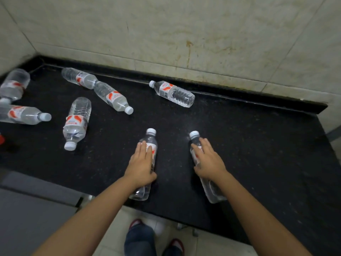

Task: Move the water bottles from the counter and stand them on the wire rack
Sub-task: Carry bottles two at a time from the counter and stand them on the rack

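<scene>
Black counter [249, 145], stained tiled wall [166, 34]; bottles [77, 121] lying scattered.

8 clear water bottles [175, 93] (white caps, red-white labels) lying flat, scattered on black counter [258, 145].

The counter [239, 145] is showing as polished black stone, finely speckled and throwing a soft sheen. Lying on it, the water bottles are looking like clear, glossy plastic with ribbed walls; the far one [173, 93] and the near-left one [77, 121] are wearing smooth white-and-red printed label wraps and white plastic caps. The wall tiles [166, 34] behind are appearing as pale, matt veined stone, stained with rusty streaks at the right.
</scene>
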### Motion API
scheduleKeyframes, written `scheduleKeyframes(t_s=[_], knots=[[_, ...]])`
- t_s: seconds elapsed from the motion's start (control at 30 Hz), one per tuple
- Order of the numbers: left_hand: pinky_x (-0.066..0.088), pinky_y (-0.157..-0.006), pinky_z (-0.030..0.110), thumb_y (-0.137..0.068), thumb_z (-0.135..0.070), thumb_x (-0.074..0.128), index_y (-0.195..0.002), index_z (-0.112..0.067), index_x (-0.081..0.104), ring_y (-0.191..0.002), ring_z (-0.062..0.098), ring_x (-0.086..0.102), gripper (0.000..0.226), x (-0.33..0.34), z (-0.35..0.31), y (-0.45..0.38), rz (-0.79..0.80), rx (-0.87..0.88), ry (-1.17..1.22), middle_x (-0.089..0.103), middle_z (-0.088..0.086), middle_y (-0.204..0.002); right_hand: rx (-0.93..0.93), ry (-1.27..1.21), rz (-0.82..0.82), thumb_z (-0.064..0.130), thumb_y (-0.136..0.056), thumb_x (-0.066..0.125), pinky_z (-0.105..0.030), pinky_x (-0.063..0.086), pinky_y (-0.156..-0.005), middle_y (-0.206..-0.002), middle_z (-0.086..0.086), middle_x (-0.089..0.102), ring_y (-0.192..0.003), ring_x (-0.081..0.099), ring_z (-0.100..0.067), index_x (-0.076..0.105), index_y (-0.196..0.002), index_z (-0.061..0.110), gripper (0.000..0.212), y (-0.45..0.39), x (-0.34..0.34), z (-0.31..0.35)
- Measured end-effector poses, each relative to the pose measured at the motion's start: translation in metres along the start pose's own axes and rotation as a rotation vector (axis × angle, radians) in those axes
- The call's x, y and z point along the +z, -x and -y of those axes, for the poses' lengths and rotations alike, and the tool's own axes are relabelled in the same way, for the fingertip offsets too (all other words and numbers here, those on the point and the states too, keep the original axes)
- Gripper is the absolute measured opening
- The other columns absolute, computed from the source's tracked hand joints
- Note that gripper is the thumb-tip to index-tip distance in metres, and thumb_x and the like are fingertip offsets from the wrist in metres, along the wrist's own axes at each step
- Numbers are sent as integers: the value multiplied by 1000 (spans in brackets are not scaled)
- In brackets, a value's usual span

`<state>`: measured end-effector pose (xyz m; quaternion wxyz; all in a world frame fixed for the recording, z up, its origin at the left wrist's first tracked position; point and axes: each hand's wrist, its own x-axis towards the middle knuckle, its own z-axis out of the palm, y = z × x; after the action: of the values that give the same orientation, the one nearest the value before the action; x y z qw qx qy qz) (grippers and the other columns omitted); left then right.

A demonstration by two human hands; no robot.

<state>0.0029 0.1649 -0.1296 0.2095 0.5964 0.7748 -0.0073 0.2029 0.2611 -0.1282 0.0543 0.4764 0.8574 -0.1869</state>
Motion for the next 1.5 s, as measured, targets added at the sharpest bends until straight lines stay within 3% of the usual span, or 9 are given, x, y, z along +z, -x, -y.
scheduleKeyframes(t_s=[0.13, 0.27, 0.4, 0.63, 0.9, 1.03, 1.17, 1.37, 1.5], knots=[[20, -115, 39, -78, -26, 58, -143, -8, 6, -143, 24, -11, 85, 6, 7, 16, 44, 126, -22, -9, 8, -155, -160, 71, -2, 27, -79, 59, -37, 16, -115, -156, -5, -5, -144, -7, -23, 10, -144, 22, 82, 25, 15, -6], [40, -98, 42, -78, -26, 60, -129, -11, 29, -133, 27, 18, 62, 3, -9, 6, -119, -47, 152, 18, 6, -145, 52, 78, -72, 46, -81, 57, -40, 29, -109, -154, -14, 4, -139, 16, -32, 2, -144, 23, 87, 24, 25, 5], [42, -96, 43, -80, -37, 59, -139, -19, 14, -125, 29, 31, 76, 2, -20, -12, -114, -192, 123, 20, 8, -142, 307, 19, -75, 44, -78, 61, -39, 44, -87, -127, -13, 39, -111, 47, -28, 12, -139, 30, 79, 11, 20, 16], [46, -88, 38, -90, -44, 41, -143, -18, 3, -116, 30, 43, 71, 12, -26, -16, -162, -201, -91, 29, 18, -138, 257, 92, -214, 43, -83, 56, -39, 42, -90, -147, -16, 23, -116, 44, -30, 13, -139, 29, 72, 9, 31, 25], [45, -88, 37, -90, -44, 42, -142, -15, 5, -113, 29, 45, 70, 14, -24, -16, -137, -173, -149, 31, 18, -134, 279, 161, -190, 41, -85, 54, -38, 41, -88, -130, -14, 39, -110, 47, -29, 14, -139, 27, 69, 10, 27, 31], [43, -91, 38, -92, -43, 39, -143, -15, 2, -115, 29, 44, 69, 4, -30, -9, -126, -26, -214, 29, 18, -138, 336, 83, -192, 38, -86, 54, -39, 40, -92, -133, -15, 36, -115, 44, -30, 14, -140, 25, 69, 27, 17, 26], [41, -94, 39, -93, -41, 39, -143, -9, 1, -118, 32, 40, 70, -18, -66, -3, -205, 156, -148, 24, 20, -140, 402, -6, -321, 41, -88, 49, -39, 39, -93, -137, -17, 30, -115, 42, -31, 9, -143, 23, 71, 67, -4, 1], [37, -95, 44, -90, -33, 47, -142, -6, 11, -116, 39, 39, 69, -54, -194, 7, -381, 486, 103, 26, 24, -139, 381, -130, -630, 39, -88, 52, -35, 35, -98, -138, -21, 25, -119, 36, -33, 11, -143, 12, 74, 148, -69, -71], [37, -96, 50, -85, -20, 59, -135, 7, 25, -116, 46, 41, 67, -59, -304, 28, -548, 692, 265, 33, 33, -135, 293, -169, -915, 24, -82, 64, -46, 40, -94, -131, -33, 33, -116, 42, -45, 24, -138, 0, 74, 216, -136, -141]])
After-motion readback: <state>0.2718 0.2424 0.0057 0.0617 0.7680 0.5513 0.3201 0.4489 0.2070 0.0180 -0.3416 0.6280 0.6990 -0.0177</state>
